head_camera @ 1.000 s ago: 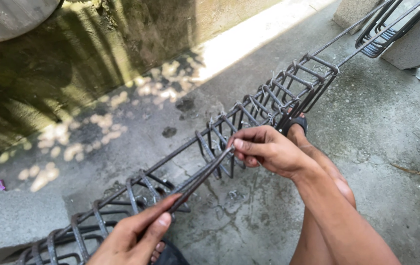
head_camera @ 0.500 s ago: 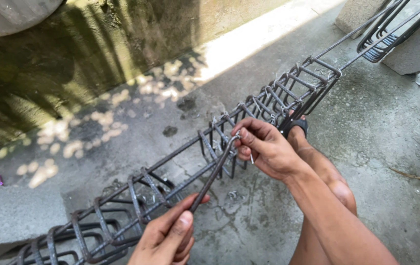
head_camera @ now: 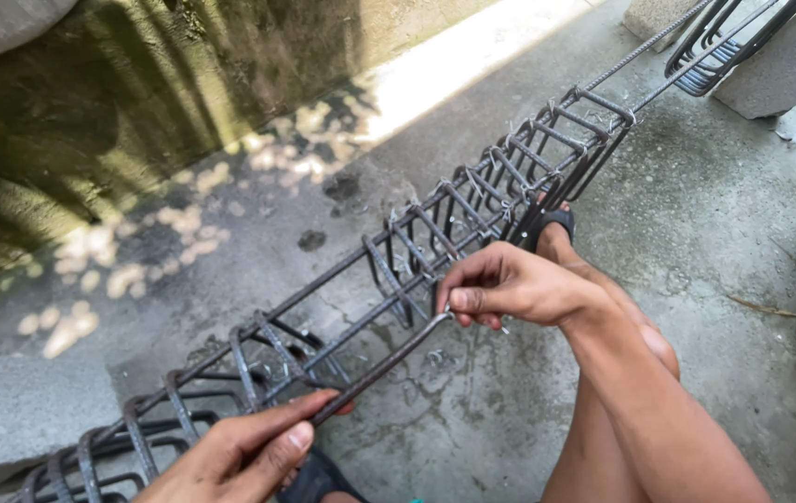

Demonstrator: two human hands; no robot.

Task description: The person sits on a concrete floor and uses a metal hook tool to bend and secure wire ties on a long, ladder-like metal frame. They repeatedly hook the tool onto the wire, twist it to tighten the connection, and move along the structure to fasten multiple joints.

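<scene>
We are working on a long rebar cage (head_camera: 435,233) that runs across the concrete floor (head_camera: 715,279) from the lower left to the upper right. Our right hand (head_camera: 510,289) sits against the near side of the cage, fingers pinched shut on thin wire at the tip of a tie hook (head_camera: 379,368). Our left hand (head_camera: 249,447), lower along the cage, is closed around the hook's handle end.

Beyond our right hand the square stirrups (head_camera: 510,177) stand close together, and many show pale wire twists at their corners, so we judge that stretch tied. Toward our left hand the stirrups sit wider apart, and we cannot tell whether those are tied. More bent stirrups (head_camera: 715,56) lie past the cage's far end.
</scene>
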